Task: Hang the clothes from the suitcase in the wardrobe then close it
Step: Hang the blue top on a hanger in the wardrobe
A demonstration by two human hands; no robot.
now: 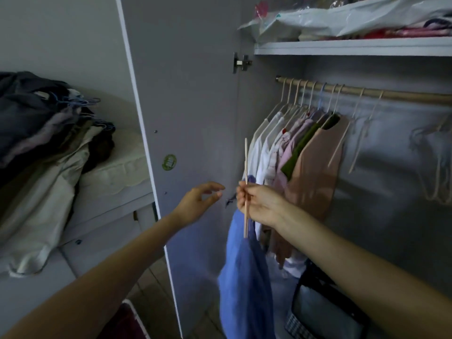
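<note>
Two bare hands reach toward the open wardrobe in the head view. The right hand (259,206) pinches a thin pale hanger (245,187) seen edge-on and held upright, and a blue garment (244,285) droops from it down past the wrist, in front of the lower left part of the wardrobe opening. The left hand (198,201) hovers just beside it with fingers loosely spread and curved, holding nothing, in front of the inner face of the open wardrobe door (186,118), which carries a round green sticker (169,162). Higher up, a wooden rail (391,94) bears a row of pale hangers with white, pink, olive and beige clothes (300,152) bunched at its left end, and a few bare hangers (437,167) hang further right. Above the rail a shelf (352,48) holds plastic-wrapped bundles. At the wardrobe floor sits a dark-trimmed bag (325,311), though the dim light makes its kind hard to tell. Left of the door, a heap of clothes (44,152) with blue wire hangers lies on a mattress (117,167).
</note>
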